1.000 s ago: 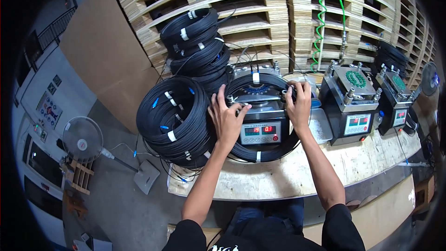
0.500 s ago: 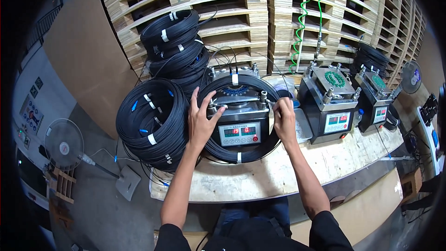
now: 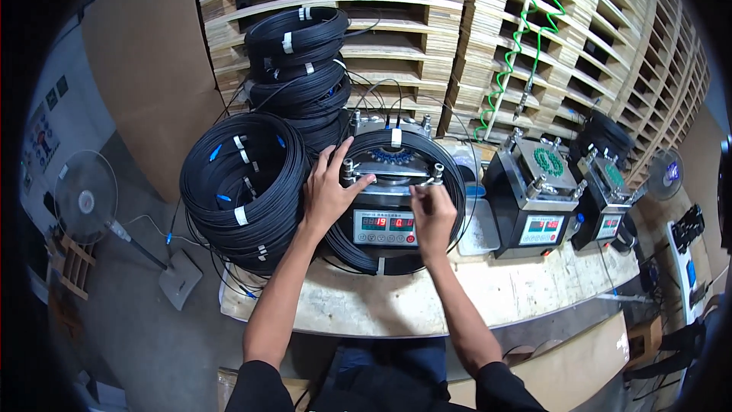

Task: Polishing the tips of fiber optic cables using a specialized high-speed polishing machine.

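A black polishing machine [image 3: 385,200] with a lit red display stands on the bench. A coil of black cable [image 3: 455,210] hangs around it, tied with white bands, and its thin cables run up to the machine's top. My left hand [image 3: 326,192] spreads over the coil's left side, its thumb reaching to the metal clamp post at the machine's front left. In front of the right clamp post [image 3: 438,174], my right hand [image 3: 435,217] has its fingers curled in a pinch. What they grip, if anything, is too small to make out.
Large stacks of black cable coils [image 3: 244,183] stand to the left. Two similar machines [image 3: 537,194] with green discs are on the right, near a clear plastic tray [image 3: 480,227]. Wooden pallets [image 3: 396,19] rise behind, with a green coiled air hose [image 3: 507,69] hanging before them.
My right hand has moved left from the coil's right side to the front of the machine. The left hand stays by the left clamp post. The view has shifted slightly.
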The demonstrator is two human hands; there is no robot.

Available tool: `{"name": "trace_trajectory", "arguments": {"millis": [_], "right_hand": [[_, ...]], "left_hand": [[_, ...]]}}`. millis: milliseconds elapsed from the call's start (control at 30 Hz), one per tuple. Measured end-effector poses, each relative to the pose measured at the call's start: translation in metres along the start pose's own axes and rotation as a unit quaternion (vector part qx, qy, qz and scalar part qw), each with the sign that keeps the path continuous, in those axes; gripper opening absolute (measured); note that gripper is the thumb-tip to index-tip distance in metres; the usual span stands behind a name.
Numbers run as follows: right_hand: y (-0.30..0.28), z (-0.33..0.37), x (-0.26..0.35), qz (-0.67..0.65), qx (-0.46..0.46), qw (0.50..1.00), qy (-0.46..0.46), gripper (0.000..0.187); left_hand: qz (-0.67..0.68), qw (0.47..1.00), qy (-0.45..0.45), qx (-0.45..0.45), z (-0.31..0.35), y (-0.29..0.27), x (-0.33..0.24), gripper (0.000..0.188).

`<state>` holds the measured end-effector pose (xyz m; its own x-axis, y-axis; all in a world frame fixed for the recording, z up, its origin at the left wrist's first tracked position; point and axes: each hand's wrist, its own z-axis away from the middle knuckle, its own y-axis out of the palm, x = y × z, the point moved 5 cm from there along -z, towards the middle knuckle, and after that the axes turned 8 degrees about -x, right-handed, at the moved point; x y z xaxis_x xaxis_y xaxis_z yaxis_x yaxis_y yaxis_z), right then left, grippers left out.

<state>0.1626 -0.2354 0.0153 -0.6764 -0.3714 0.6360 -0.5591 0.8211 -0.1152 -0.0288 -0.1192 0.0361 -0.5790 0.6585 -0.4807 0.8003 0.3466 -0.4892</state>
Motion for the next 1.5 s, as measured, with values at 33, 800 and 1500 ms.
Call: {"name": "trace_trajectory", "arguments": {"millis": [33,800,1500], "right_hand": [[0.008,0.000,0.002,-0.004,0.003,1.000,0.000,0.009],[0.141,-0.176,-0.107,0.115,0.430,0.892,-0.080,0.030],[0.142,-0.175,-0.095,0.124,0.456,0.870,-0.143,0.037]], "left_hand": [[0.005,1.000,0.002,0.002,0.001,0.001,0.000,0.080],[0.184,0.918,-0.022,0.351,-0.147,0.129,0.044,0.047],[0.037,0.939,0.183,0.291,-0.152,0.115,0.003,0.031]]}}
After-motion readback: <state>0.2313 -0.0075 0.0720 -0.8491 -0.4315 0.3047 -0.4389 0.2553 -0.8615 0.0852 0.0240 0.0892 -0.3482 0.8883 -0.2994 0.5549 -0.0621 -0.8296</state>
